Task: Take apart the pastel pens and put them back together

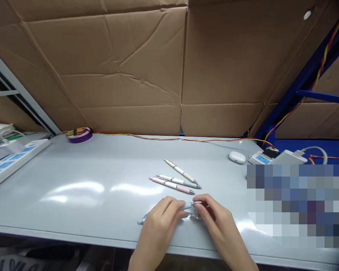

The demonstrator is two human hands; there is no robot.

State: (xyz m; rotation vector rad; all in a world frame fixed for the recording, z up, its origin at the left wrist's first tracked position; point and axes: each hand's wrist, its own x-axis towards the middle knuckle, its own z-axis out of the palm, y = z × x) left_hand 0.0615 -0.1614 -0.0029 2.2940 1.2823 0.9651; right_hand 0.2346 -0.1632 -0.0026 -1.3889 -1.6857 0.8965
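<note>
My left hand (162, 220) is closed around the barrel of a light blue pen (187, 206), whose clicker end sticks out to the left of the hand. The thumb and forefinger of my right hand (214, 214) pinch the silver tip of the same pen. Just beyond my hands, three pens lie side by side on the table: a pink and white pen (172, 184), a green and white pen (178, 181) and a cream and white pen (181, 171). All three have their silver tips toward the right.
A grey table (73, 214) has cardboard behind it. A purple roll of tape (79, 135) lies at the back left, near a white power strip (17, 160). At right sit a white earbud case (237, 157) and a charger (289, 158). A red and yellow cable (158, 139) runs along the back.
</note>
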